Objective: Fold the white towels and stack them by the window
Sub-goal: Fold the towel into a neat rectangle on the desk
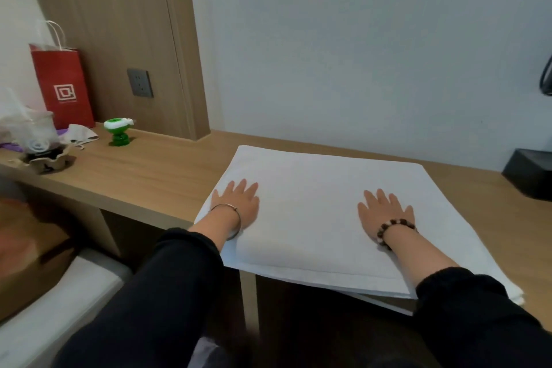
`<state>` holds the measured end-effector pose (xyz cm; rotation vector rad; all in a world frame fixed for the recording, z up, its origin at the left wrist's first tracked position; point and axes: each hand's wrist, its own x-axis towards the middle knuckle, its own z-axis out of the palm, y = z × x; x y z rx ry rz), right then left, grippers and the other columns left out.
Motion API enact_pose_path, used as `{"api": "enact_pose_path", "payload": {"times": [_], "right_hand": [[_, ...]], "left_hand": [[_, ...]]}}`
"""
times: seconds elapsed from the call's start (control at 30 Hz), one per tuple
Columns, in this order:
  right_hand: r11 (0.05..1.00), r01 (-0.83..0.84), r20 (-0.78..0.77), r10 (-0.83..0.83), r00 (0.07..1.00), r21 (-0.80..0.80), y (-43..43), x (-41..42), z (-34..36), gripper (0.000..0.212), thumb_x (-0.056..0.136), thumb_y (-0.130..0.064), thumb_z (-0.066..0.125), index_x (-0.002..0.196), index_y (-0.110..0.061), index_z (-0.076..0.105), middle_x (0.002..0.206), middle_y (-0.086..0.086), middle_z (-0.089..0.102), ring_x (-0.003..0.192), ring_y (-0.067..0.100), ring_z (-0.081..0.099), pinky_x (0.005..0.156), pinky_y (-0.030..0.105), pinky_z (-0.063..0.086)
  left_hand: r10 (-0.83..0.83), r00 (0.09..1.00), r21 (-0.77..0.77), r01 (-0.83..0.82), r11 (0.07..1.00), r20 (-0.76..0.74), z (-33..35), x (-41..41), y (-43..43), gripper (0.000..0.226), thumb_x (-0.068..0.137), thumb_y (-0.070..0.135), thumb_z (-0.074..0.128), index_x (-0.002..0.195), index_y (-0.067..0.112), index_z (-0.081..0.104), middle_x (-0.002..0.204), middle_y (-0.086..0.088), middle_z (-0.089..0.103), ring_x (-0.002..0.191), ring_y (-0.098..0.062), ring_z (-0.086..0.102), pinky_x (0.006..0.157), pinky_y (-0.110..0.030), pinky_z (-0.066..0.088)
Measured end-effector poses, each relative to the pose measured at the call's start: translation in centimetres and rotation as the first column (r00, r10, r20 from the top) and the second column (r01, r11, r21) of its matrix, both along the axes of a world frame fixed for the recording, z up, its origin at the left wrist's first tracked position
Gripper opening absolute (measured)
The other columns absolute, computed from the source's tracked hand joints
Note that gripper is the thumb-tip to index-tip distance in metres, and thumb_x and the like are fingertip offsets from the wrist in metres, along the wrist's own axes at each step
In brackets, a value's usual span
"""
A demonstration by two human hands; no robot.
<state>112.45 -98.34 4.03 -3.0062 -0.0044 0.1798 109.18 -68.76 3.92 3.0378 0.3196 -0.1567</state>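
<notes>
since both palms lie flat with fingers spread, left hand (239, 203) and right hand (385, 212) pressing the folded white towel (313, 218) on the desk (155, 176), smooth outward to its far edge so layers stay square; near edge overhangs.

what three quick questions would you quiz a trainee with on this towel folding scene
1. True or false: the left hand and right hand both lie flat on the white towel.
2. What stands at the far left of the desk? A red paper bag; B blue bucket; C yellow lamp.
3. Fill in: the towel's near edge ___ the desk's front edge.
Key: 1 true; 2 A; 3 overhangs.
</notes>
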Motion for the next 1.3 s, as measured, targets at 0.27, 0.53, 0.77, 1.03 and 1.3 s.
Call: {"api": "enact_pose_path", "payload": {"times": [0.27, 0.53, 0.77, 1.03, 1.3], "right_hand": [[0.996, 0.032, 0.164, -0.018, 0.986, -0.082, 1.5, -1.9, 1.6, 0.036, 0.096, -0.021, 0.04, 0.131, -0.013, 0.043, 0.135, 0.011, 0.037, 0.124, 0.03, 0.036, 0.1, 0.04, 0.037], [0.996, -0.093, 0.012, 0.093, 0.996, 0.002, 3.6, -2.4, 2.3, 0.045, 0.097, -0.045, 0.044, 0.131, -0.016, 0.042, 0.132, 0.008, 0.042, 0.128, 0.03, 0.032, 0.098, 0.044, 0.04], [0.995, 0.059, 0.048, -0.055, 0.997, -0.086, 3.0, -0.7, 3.3, 0.048, 0.092, -0.019, 0.047, 0.138, -0.016, 0.034, 0.143, 0.011, 0.034, 0.134, 0.032, 0.028, 0.107, 0.055, 0.028], [0.977, -0.212, -0.018, 0.211, 0.977, -0.036, 5.5, -1.1, 0.5, 0.061, 0.095, -0.06, 0.015, 0.151, -0.037, 0.006, 0.161, -0.002, -0.003, 0.147, 0.026, -0.003, 0.113, 0.061, 0.003], [0.819, -0.573, -0.02, 0.573, 0.819, -0.031, 5.9, -1.5, 0.4, 0.057, 0.097, -0.054, 0.025, 0.15, -0.041, 0.008, 0.16, -0.008, -0.005, 0.147, 0.016, -0.006, 0.117, 0.052, -0.002]], "left_hand": [[-0.296, 0.948, 0.277, 0.254, 0.927, 0.12, 0.5, 0.2, 0.4, 0.045, 0.1, 0.026, 0.022, 0.145, 0.03, 0.025, 0.157, 0.001, 0.017, 0.145, -0.023, 0.009, 0.114, -0.05, 0.014], [-0.255, 0.965, 0.088, 0.249, 0.965, 0.058, 3.7, 1.4, -2.2, 0.03, 0.093, 0.042, 0.04, 0.114, 0.028, 0.055, 0.117, -0.001, 0.056, 0.108, -0.024, 0.052, 0.093, -0.037, 0.043], [-0.271, 0.927, -0.136, 0.243, 0.961, -0.258, 7.3, -0.9, -6.0, 0.031, 0.086, 0.034, 0.046, 0.077, 0.011, 0.066, 0.074, -0.005, 0.072, 0.066, -0.021, 0.065, 0.077, -0.031, 0.055], [-0.271, 0.961, -0.067, 0.268, 0.961, -0.046, 6.7, 1.5, -5.9, 0.027, 0.093, 0.021, 0.045, 0.109, 0.013, 0.067, 0.119, -0.008, 0.065, 0.099, -0.02, 0.061, 0.086, -0.029, 0.047], [-0.158, 0.986, 0.029, 0.159, 0.987, -0.05, 1.9, 5.5, -3.7, 0.052, 0.1, 0.047, 0.022, 0.15, 0.036, 0.012, 0.16, 0.005, 0.005, 0.146, -0.023, 0.001, 0.113, -0.058, 0.006]]}}
